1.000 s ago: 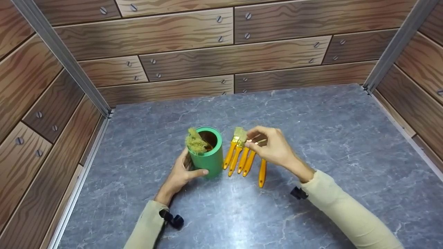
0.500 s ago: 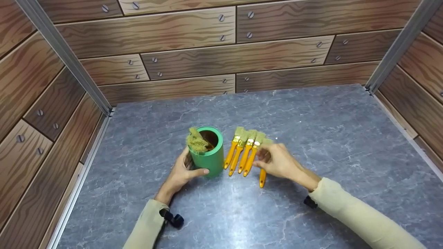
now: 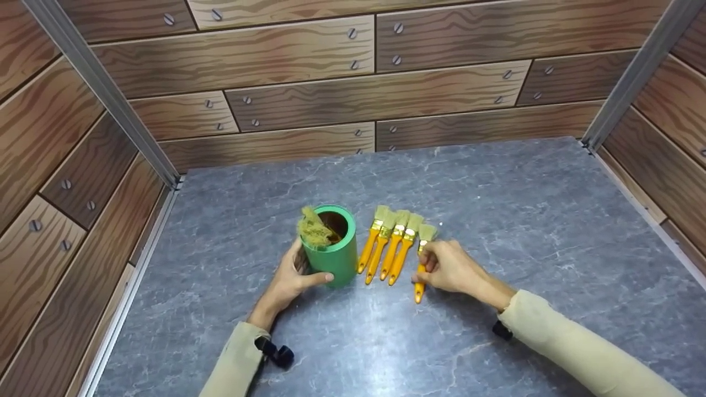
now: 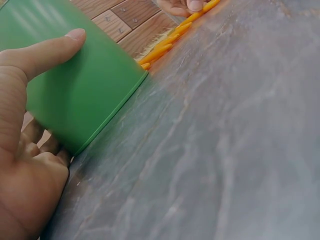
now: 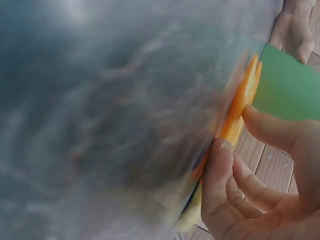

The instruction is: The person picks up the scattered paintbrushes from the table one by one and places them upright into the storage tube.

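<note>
The left hand (image 3: 287, 281) curls round a green cylindrical container (image 3: 335, 266), thumb across its near side. Tan bristles (image 3: 314, 231) rise above its rim on the left. Beside the container lie several paintbrushes (image 3: 401, 256) with orange handles, side by side, bristles away from the person. A little to their right, the right hand (image 3: 455, 270) pinches the handle of a separate paintbrush (image 3: 420, 294) lying on the table. In the right wrist view the thumb and forefinger meet an orange handle (image 5: 240, 112); part of the brush is hidden by fingers.
A grey marbled table (image 3: 524, 209) carries everything. Wood-patterned panels (image 3: 309, 49) wall it at the back and both sides, with metal posts (image 3: 105, 94) at the rear corners. Small black devices (image 3: 274, 353) are on both sleeves.
From over the brush row, the right hand has moved right and toward the person, onto the separate brush. The row is uncovered. The left hand and container have hardly moved.
</note>
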`<state>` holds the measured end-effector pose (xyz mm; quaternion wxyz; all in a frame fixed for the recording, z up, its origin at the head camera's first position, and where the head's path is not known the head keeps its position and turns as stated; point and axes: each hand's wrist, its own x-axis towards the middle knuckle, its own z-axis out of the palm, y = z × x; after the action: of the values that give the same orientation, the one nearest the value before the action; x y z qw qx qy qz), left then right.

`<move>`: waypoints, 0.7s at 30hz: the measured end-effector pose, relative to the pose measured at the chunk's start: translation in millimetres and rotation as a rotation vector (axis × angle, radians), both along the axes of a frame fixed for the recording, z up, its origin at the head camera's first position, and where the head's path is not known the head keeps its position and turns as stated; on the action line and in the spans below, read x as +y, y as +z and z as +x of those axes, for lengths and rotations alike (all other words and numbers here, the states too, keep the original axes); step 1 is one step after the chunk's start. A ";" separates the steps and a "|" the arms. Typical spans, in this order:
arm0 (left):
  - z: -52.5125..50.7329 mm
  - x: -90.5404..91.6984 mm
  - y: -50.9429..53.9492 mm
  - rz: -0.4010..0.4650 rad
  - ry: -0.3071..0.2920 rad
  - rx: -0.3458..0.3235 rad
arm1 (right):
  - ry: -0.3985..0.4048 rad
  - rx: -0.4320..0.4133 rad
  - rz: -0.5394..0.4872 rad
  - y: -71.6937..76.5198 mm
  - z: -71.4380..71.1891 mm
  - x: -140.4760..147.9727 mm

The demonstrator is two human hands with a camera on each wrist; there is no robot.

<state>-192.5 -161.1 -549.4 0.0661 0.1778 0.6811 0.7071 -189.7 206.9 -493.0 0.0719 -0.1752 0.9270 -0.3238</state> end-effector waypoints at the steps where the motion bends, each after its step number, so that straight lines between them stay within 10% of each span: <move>1: 0.1 0.1 -0.6 0.001 -0.002 0.000 | -0.010 -0.009 -0.001 -0.5 0.2 1.1; 21: -0.7 0.3 -0.2 -0.006 0.004 -0.018 | -0.134 -0.197 -0.065 1.5 -3.4 12.8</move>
<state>-193.2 -160.8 -549.6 0.0713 0.1696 0.6829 0.7070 -193.2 219.8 -491.5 0.1351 -0.0822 0.9141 -0.3734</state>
